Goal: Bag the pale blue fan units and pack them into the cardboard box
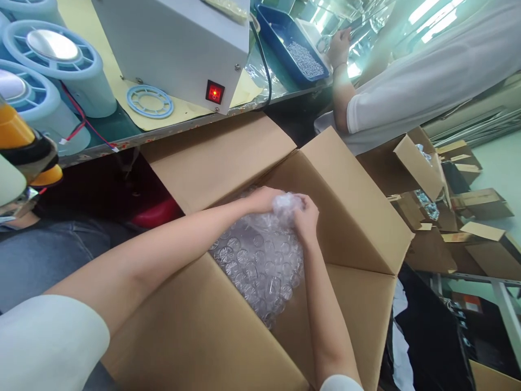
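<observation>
A large open cardboard box (pixel 354 206) stands in front of me. Inside it sits a clear plastic bag (pixel 287 209) full of round, transparent plastic pieces (pixel 260 266). The mouth of the bag is bunched up between my hands. My left hand (pixel 264 200) is closed at the left of the gathered plastic, its fingers mostly hidden behind it. From the right, my right hand (pixel 307 217) pinches the same bunched plastic. Both forearms reach over the box's flaps.
Left of the box is a bench with light-blue plastic cylinders (pixel 52 49), a blue ring (pixel 150 101) and a grey machine (pixel 175 49) whose red switch is lit. A blue tray (pixel 301 60) holds small pieces beside a co-worker's hand (pixel 340 46). More cardboard boxes (pixel 484 250) stand at right.
</observation>
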Tool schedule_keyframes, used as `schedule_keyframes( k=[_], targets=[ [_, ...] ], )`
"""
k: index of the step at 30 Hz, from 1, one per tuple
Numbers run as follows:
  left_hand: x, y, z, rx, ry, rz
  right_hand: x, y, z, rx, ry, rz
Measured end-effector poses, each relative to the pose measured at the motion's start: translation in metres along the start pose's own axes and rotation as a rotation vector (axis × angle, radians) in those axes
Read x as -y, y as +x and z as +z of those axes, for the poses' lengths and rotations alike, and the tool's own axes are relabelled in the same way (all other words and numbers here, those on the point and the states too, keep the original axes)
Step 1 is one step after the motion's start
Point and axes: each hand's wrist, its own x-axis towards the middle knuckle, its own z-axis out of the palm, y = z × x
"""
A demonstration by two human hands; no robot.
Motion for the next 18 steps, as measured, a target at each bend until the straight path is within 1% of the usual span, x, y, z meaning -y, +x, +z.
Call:
schedule_keyframes(
  k=[3, 5, 7, 9, 11, 14, 16, 18],
  targets=[
    [-0.005, -0.002, 0.000, -0.051, 0.092, 0.003, -0.006, 0.001, 0.016, 0.106, 0.144, 0.111],
    [-0.005, -0.002, 0.000, -0.078, 0.116, -0.006, -0.012, 0.002, 0.023, 0.164, 0.236, 0.167],
    [-0.002, 0.000, 0.000, -0.096, 0.103, -0.017, -0.019, 0.003, 0.027, 0.192, 0.301, 0.197],
    [0.002, 0.002, -0.001, -0.128, 0.052, -0.025, -0.028, 0.005, 0.028, 0.190, 0.315, 0.219],
    [0.005, 0.005, -0.002, -0.174, -0.019, -0.025, -0.040, 0.006, 0.028, 0.177, 0.264, 0.250],
    [0.004, 0.007, -0.001, -0.232, -0.141, -0.016, -0.062, 0.005, 0.026, 0.192, 0.078, 0.315],
    [0.001, 0.009, 0.001, -0.249, -0.258, -0.024, -0.079, -0.001, 0.025, 0.244, -0.100, 0.358],
    [-0.003, 0.011, 0.003, -0.258, -0.420, -0.053, -0.094, -0.011, 0.028, 0.332, -0.295, 0.398]
  ],
)
